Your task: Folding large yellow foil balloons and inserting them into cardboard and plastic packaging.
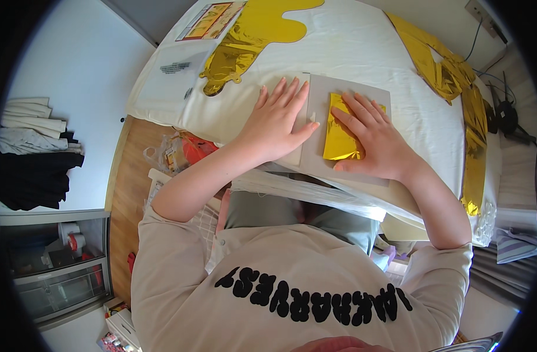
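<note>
On the white-covered table in front of me lies a grey flat board (pixel 315 146). A folded piece of shiny gold foil (pixel 339 138) rests on it. My right hand (pixel 371 138) lies over the right part of the foil, fingers stretched out and spread, hiding that side. My left hand (pixel 283 120) is spread out at the board's left edge, its thumb reaching toward the foil. It holds nothing. Beyond my left hand, an unfolded gold foil balloon (pixel 236 56) lies flat, its narrow end toward me.
More gold foil (pixel 436 67) runs along the table's right side and hangs near its edge. A clear plastic sleeve (pixel 174 73) and a printed picture sheet (pixel 213 20) lie at the far left. Black cables (pixel 506 114) are at the right. A plastic bag (pixel 174 152) sits below the table's left edge.
</note>
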`<action>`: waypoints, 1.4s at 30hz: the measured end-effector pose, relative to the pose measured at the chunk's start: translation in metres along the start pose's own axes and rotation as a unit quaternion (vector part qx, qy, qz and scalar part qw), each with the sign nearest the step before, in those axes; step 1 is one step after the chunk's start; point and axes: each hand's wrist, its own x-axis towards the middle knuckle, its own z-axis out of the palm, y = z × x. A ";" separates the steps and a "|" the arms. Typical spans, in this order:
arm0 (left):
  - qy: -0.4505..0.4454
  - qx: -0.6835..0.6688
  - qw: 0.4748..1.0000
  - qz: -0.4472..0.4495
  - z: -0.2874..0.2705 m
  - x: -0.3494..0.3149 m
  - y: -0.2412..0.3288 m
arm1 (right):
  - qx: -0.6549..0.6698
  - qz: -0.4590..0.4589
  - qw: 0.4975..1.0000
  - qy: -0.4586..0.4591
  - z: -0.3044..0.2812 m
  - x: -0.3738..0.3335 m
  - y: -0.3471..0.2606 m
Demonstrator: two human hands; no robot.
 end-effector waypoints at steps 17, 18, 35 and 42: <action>-0.010 -0.083 0.996 0.044 -0.001 0.008 0.012 | 0.010 -0.015 1.000 0.013 0.006 0.005 0.007; -0.010 -0.091 0.995 0.043 0.000 0.008 0.013 | 0.010 -0.011 1.000 0.013 0.006 0.005 0.006; -0.008 0.002 0.998 0.062 0.024 0.025 0.037 | 0.070 0.000 0.995 0.072 0.012 0.005 0.008; -0.012 0.052 0.995 0.084 0.027 0.029 0.045 | 0.071 -0.020 0.994 0.086 0.010 0.001 0.009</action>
